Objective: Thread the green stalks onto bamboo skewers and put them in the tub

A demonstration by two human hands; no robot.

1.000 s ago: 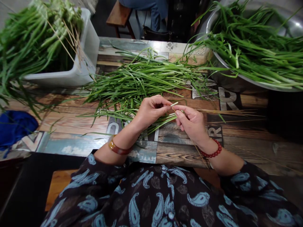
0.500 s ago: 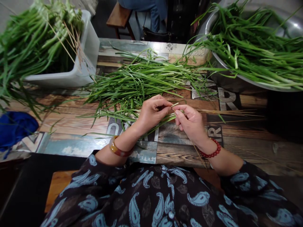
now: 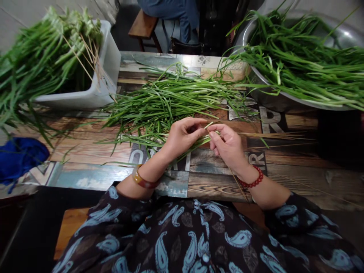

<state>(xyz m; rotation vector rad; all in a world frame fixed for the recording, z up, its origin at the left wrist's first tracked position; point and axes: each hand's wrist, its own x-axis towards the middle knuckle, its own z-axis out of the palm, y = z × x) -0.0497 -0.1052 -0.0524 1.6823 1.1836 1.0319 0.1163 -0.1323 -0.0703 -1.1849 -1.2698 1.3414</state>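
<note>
A pale stem [image 3: 209, 124] is pinched by the left hand [image 3: 184, 136], a straw [image 3: 239, 185] by the right hand [image 3: 228, 145], between near and far edges of the plank-patterned worktop [image 3: 88, 175]. Beyond the far edge, a wooden stool [image 3: 143, 25] is noted.

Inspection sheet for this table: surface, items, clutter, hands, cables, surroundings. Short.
Surface: plank-patterned table with printed letters.
Job items: loose green stalks mid-table; more in a white bin at left and a metal bowl at right.
Clutter: blue cloth at left; thin brown strands right of the hands.
Hands: left hand and right hand close together at a pale stem; exact grip unclear.
Cables: nothing seen.
Surroundings: wooden stool and a seated person's legs beyond the table.
</note>
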